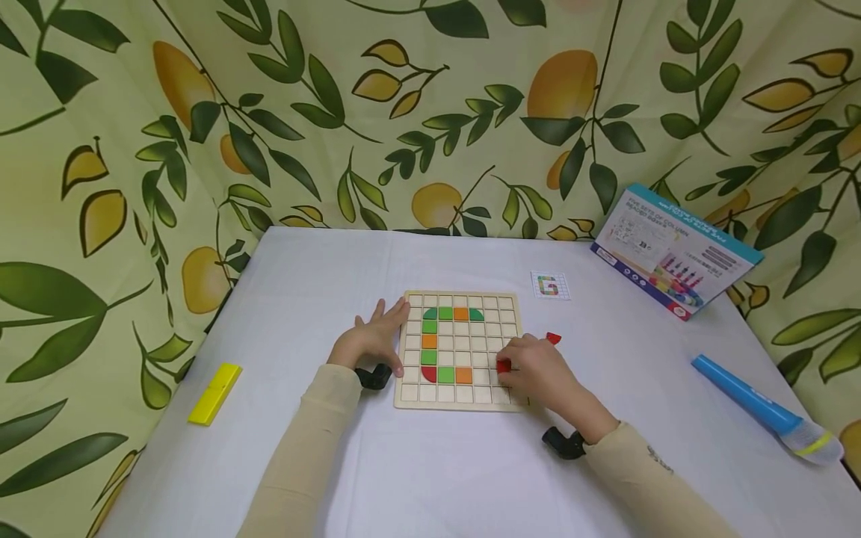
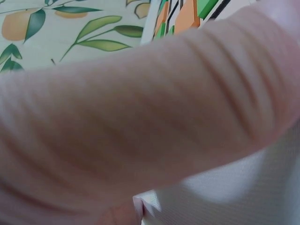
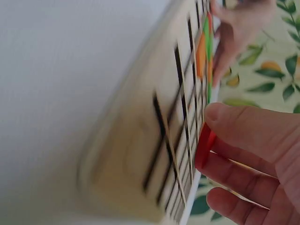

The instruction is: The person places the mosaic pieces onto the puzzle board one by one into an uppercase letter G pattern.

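A wooden grid board (image 1: 498, 321) lies on the white table, with green, orange and red tiles set in a C-like outline. Along its left edge rests my left hand (image 1: 372, 340), fingers spread, thumb near the lower left side. My right hand (image 1: 545, 373) pinches a red tile (image 3: 205, 146) between thumb and fingers over the board's right part. In the head view that tile is partly covered by the fingers. Just beyond this hand a second red piece (image 1: 554, 338) lies off the board. The left wrist view is mostly filled by a blurred finger or thumb (image 2: 140, 117).
A small card (image 1: 551, 285) with a coloured G-shaped pattern lies behind the board. At the back right stands a printed box (image 1: 673, 250). A blue microphone-shaped object (image 1: 760, 403) lies at the right, a yellow bar (image 1: 215, 394) at the left.
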`<state>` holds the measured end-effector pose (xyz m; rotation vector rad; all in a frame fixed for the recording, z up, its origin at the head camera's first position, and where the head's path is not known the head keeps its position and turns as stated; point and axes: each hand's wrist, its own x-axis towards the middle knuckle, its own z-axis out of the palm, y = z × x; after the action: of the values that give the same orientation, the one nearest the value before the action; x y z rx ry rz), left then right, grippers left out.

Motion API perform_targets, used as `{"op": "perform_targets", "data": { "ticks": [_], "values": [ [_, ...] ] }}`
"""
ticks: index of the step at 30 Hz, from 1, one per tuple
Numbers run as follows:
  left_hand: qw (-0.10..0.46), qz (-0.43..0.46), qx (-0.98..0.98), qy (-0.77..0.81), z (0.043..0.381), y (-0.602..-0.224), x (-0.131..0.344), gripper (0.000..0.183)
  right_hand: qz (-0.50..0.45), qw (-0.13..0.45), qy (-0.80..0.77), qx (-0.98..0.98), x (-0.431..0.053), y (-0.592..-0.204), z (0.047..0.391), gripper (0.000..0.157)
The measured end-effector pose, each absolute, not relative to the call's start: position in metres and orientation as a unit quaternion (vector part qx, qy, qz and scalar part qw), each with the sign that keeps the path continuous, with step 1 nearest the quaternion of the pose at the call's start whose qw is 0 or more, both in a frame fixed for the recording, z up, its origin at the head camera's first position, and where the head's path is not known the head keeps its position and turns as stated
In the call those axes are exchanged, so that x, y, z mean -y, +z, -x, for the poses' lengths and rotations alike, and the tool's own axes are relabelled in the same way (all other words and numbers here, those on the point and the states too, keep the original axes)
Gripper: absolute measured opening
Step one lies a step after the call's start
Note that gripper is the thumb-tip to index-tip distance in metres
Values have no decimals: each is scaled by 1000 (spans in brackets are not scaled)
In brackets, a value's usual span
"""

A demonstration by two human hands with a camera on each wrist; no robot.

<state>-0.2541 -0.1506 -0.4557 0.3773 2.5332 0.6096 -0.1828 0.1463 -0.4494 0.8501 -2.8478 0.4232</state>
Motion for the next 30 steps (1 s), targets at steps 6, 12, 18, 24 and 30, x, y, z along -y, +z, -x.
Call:
{"op": "perform_targets", "data": {
  "ticks": [6,12,18,24,30],
  "values": [
    [250,-137,-931,226,254,-456,151,133,-297,39,133,945,-124,-456,182,20],
    [248,-133,-933,223,255,-458,151,132,-292,30,131,947,-114,-459,183,21],
    [248,-136,-934,220,256,-458,151,131,-288,40,133,947,-111,-462,182,23],
    [249,-135,-933,224,254,-457,150,133,-264,60,148,951,-126,-458,180,26],
    [252,-133,-933,220,256,-457,150,132,-184,70,155,968,-163,-452,176,31]
  ]
}}
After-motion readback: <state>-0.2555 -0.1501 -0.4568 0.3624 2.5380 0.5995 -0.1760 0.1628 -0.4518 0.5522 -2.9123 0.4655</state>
